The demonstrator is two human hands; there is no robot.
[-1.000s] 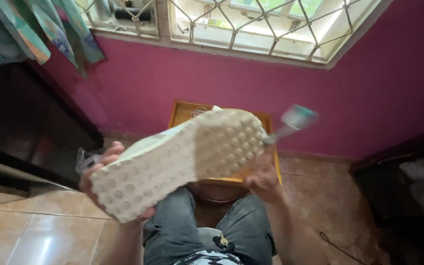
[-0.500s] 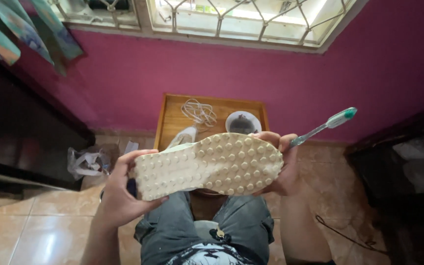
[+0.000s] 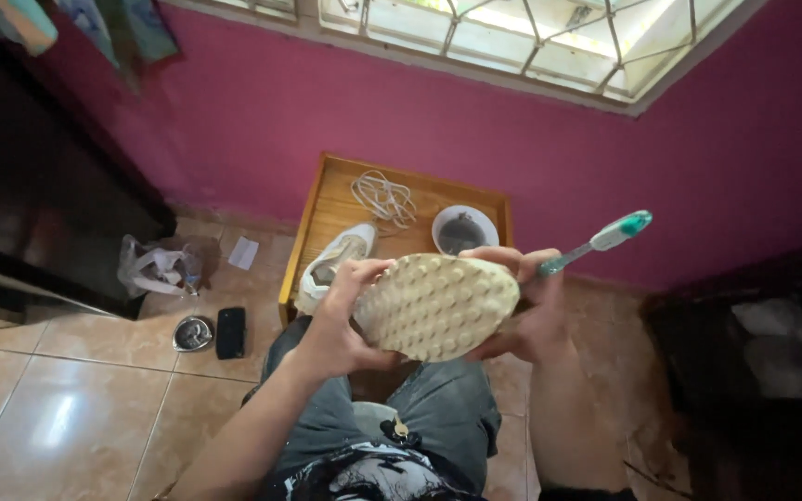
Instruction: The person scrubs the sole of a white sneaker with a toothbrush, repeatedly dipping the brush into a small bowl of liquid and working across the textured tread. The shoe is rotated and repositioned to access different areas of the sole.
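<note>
- At the left edge of the frame, a crumpled plastic bag [image 3: 152, 267], a small round tin [image 3: 193, 333] and a flat black case [image 3: 230, 332] lie on the tiled floor, set aside within reach.
- The left hand [image 3: 341, 320] grips the shoe [image 3: 436, 306] at frame centre, turning its studded pale sole up towards the camera so the tread is exposed.
- Behind it, the wooden tray table [image 3: 319, 215] keeps a second white shoe [image 3: 334, 262], loose laces [image 3: 382, 197] and a bowl of murky water [image 3: 463, 229] close by.
- The right hand [image 3: 522, 311] braces the shoe's far edge while pinching a teal toothbrush [image 3: 596, 243], which angles towards the upper right, bristles clear of the sole.
</note>
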